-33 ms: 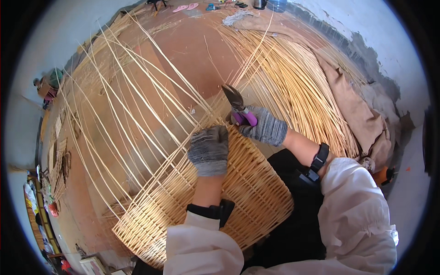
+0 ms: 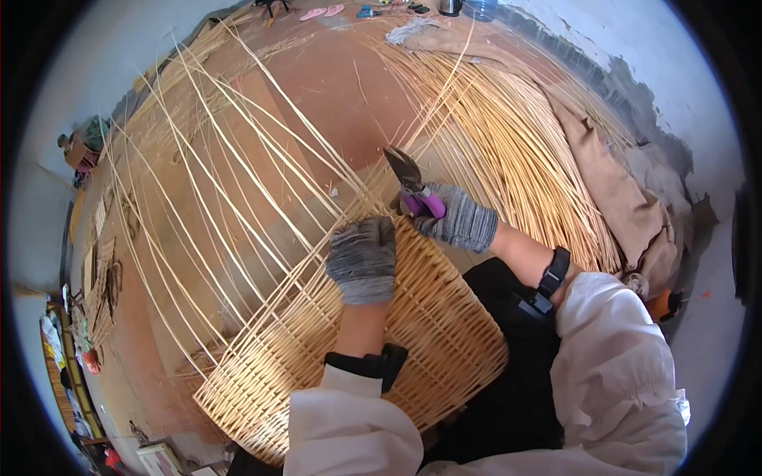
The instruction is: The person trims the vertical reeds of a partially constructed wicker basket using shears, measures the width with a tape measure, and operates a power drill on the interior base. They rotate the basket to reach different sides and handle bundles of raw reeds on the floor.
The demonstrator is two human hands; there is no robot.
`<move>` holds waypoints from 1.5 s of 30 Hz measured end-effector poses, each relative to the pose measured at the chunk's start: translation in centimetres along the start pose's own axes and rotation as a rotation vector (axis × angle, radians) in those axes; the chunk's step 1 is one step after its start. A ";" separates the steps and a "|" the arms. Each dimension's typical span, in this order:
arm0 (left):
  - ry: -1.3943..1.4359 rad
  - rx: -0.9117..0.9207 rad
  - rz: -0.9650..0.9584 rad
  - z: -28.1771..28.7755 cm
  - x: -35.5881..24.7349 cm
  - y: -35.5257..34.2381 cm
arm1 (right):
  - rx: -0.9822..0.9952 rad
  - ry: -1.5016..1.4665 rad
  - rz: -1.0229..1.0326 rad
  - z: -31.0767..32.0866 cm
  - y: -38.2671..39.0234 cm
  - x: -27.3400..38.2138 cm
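Observation:
Across my lap lies a woven wicker basket piece (image 2: 317, 357), its far edge bristling with long upright rods (image 2: 226, 170). My left hand (image 2: 361, 252), in a grey knitted glove, is closed over that edge near its far right corner, on the woven rods there. Pruning shears (image 2: 425, 194) with purple handles are gripped in my right hand (image 2: 460, 220), also gloved. Their dark blades point up and away, above the basket corner. Both hands are nearly side by side. The fingertips of my left hand are hidden behind the glove's back.
A large heap of loose wicker rods (image 2: 524, 151) lies to the right, beside a brown cloth (image 2: 607, 190). More rods and scraps are scattered over the floor at the left. Pink slippers (image 2: 321, 12) and a blue water jug (image 2: 479, 9) are at the far end.

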State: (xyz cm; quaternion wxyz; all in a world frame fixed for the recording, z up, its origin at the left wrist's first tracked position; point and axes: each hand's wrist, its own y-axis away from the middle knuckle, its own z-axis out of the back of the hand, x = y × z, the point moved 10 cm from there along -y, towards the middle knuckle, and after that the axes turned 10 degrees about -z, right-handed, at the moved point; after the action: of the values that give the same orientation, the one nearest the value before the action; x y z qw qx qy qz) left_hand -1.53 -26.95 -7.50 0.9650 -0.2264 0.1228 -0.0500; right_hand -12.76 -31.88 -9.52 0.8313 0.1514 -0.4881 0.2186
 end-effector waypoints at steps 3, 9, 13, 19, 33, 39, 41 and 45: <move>-0.039 -0.066 -0.001 0.2 -0.2 0.1 | 0.058 -0.048 -0.045 -0.4 -0.3 -0.5; -0.074 -0.146 0.049 0.5 -0.3 0.7 | 0.075 -0.030 -0.090 -0.9 -0.5 -1.0; -0.043 -0.042 0.134 -0.5 0.4 0.3 | 0.105 -0.078 -0.037 -0.9 -0.2 -0.8; 0.156 0.275 0.298 -1.1 3.5 -1.0 | 0.054 0.205 0.299 -1.8 0.7 3.9; 0.178 0.218 0.157 -0.7 2.9 0.0 | 0.012 0.209 0.086 -0.2 0.8 2.6; 0.225 0.331 0.114 -2.4 3.2 -0.3 | -0.060 0.072 0.178 0.4 0.1 0.6; 0.132 0.337 0.028 -2.3 2.8 -0.2 | -0.064 0.014 0.224 0.6 0.0 2.0; 0.280 0.376 0.255 -2.3 3.4 0.3 | 0.024 0.163 0.131 -0.5 -0.1 2.6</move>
State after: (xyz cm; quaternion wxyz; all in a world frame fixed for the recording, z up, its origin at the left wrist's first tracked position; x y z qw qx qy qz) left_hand 1.21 -28.16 -10.34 0.9623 -0.0165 0.2710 0.0190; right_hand -11.22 -31.17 -7.42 0.8504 0.1110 -0.4248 0.2899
